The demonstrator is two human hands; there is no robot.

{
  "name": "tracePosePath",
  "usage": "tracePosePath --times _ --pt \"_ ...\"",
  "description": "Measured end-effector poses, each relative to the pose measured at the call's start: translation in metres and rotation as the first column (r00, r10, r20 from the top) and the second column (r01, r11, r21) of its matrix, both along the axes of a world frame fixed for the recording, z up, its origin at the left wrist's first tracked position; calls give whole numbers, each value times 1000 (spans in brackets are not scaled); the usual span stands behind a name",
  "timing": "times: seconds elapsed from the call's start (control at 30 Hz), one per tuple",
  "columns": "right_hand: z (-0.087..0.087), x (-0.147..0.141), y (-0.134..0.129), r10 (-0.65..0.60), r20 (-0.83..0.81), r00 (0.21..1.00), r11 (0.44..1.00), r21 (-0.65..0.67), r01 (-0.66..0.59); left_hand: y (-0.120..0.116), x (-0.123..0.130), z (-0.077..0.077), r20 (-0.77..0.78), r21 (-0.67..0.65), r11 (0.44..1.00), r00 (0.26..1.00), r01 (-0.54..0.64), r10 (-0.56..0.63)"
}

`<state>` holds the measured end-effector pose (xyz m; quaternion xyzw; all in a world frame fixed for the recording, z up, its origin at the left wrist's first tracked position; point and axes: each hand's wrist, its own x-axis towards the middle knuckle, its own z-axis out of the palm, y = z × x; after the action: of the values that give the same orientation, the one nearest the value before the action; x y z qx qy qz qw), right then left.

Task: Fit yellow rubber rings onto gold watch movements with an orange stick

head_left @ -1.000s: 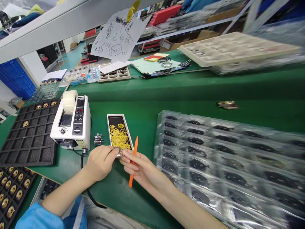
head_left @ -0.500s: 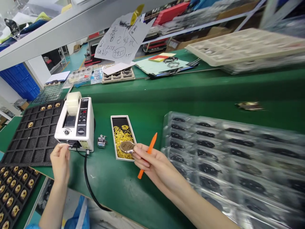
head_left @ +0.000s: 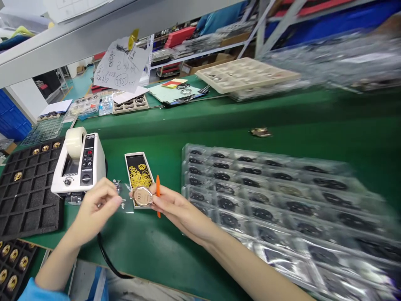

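Note:
My right hand (head_left: 171, 205) grips a round metal watch case (head_left: 143, 196) by its edge, its flat back with small markings turned up. An orange pen-like tool (head_left: 158, 192) is tucked between the same fingers. My left hand (head_left: 98, 205) pinches a small piece of clear film (head_left: 128, 205), just left of the case. Under the case lies a white box (head_left: 128, 161) with thin yellow rings (head_left: 134, 176). A white tape dispenser (head_left: 98, 154) with a tape roll (head_left: 75, 140) stands behind my left hand.
Black foam trays (head_left: 31, 209) with gold parts lie at the left. Clear plastic trays (head_left: 250, 179) with dark parts spread over the right. A small metal part (head_left: 260, 132) lies behind them. A beige tray (head_left: 244, 73) and a clipboard (head_left: 175, 94) rest at the back.
My left hand has come away from the dispenser to the right, with clear film in its fingers. The watch case is tilted differently, its back facing the camera more. The view has swung right.

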<state>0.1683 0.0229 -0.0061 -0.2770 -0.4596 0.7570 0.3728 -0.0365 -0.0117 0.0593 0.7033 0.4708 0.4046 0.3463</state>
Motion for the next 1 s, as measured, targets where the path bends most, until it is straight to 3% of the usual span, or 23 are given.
tracePosePath --times 0.1,0.27,0.6,0.83,1.0 --pt "-1 1 0 15 -5 1000 999 41 -15 9 18 -12 43 -123 989 996 85 -80" --pt "0 2 1 34 -40 999 998 52 -32 17 24 -28 29 -191 975 993 118 -114" --pt "-2 4 2 71 -26 997 992 107 -68 19 22 -30 46 -227 965 991 129 -122" --pt "0 4 1 49 52 997 993 104 -54 15 26 -36 -88 -120 991 994 60 -71" --pt "0 5 3 -16 113 993 993 119 2 13 29 -38 -318 139 980 932 -139 177"
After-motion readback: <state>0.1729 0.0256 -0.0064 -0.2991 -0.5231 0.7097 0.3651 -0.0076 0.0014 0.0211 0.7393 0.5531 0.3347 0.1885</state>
